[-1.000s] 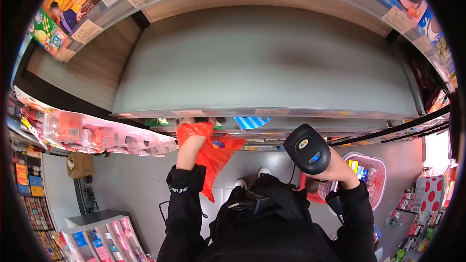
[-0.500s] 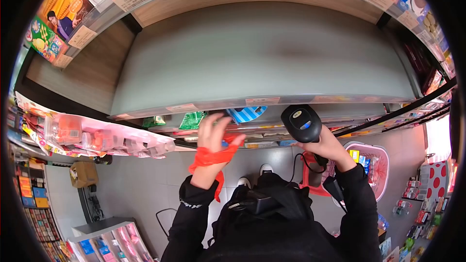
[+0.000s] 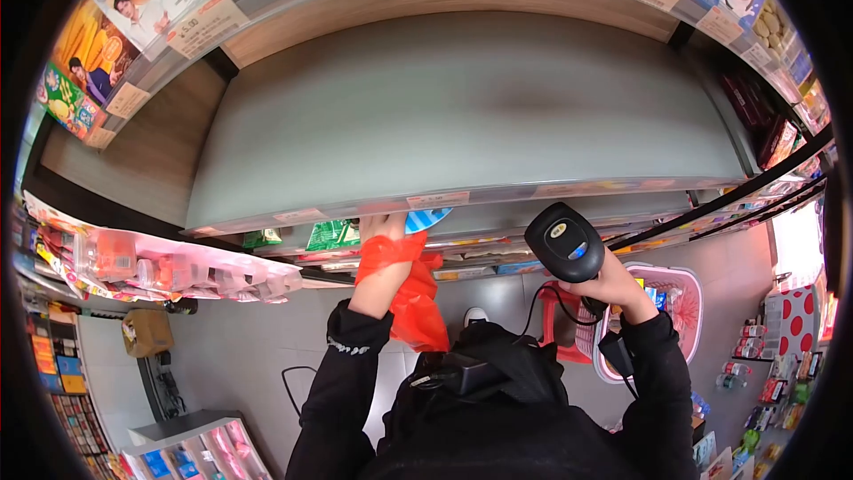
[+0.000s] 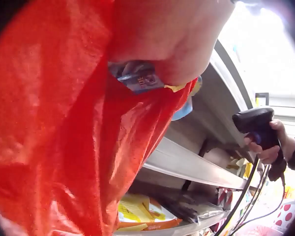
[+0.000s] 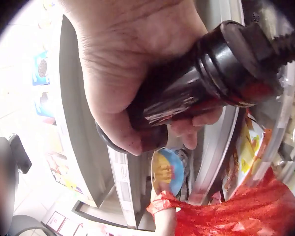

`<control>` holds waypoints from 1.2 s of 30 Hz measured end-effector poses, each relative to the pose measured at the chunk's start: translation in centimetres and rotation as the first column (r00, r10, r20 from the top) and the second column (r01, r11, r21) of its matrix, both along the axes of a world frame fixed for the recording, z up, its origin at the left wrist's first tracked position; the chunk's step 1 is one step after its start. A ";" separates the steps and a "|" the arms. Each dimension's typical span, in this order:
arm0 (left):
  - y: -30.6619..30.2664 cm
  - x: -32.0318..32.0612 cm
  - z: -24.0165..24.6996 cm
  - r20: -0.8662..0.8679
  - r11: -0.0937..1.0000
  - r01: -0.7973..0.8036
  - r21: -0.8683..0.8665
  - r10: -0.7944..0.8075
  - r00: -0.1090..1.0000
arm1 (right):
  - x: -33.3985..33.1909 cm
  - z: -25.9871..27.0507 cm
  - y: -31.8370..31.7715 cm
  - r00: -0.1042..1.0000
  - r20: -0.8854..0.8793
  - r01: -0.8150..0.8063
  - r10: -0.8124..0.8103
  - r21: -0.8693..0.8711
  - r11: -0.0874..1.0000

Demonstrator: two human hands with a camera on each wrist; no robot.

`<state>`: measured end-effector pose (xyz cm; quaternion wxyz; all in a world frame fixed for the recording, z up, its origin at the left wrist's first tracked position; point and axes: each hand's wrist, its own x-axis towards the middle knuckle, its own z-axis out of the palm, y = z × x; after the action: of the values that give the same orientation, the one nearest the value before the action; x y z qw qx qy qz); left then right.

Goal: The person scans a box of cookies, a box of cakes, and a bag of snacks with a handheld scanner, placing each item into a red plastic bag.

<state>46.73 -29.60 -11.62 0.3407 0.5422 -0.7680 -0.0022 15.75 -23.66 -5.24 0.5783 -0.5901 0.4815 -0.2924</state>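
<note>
My left hand (image 3: 380, 226) reaches under the front edge of the grey shelf (image 3: 462, 116), its fingers hidden there. Around that wrist hangs a red plastic bag (image 3: 418, 316), which fills much of the left wrist view. Close to the hand lie a green packet (image 3: 333, 235) on its left and a blue striped packet (image 3: 428, 219) on its right. In the right wrist view a blue and yellow package (image 5: 169, 172) shows just beyond the left hand. With my right hand (image 3: 617, 283) I grip a black barcode scanner (image 3: 562, 244) by its handle, its head raised before the shelf.
Boxed snacks (image 3: 98, 36) and price tags (image 3: 210, 25) line the upper shelf. A pink basket (image 3: 698, 311) with goods stands on the floor at right. Pink-backed packs (image 3: 160, 258) hang at left; beyond them is a cardboard box (image 3: 147, 332). The scanner's cable (image 3: 526, 324) dangles.
My left hand has come out from under the shelf at left, swung right with the bag, and reached back in beside the blue striped packet. My right hand keeps hold of the scanner, shifting slightly.
</note>
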 end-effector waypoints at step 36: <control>20.1 9.9 4.4 -0.841 0.877 0.402 0.264 0.413 -0.350 | 5.5 3.3 14.1 0.990 -0.116 -0.098 0.074 -0.216 0.971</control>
<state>56.65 -9.49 -7.19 0.6715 0.3653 -0.1109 -0.6351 21.23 -9.59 -1.89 0.4945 -0.6859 0.4503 -0.2867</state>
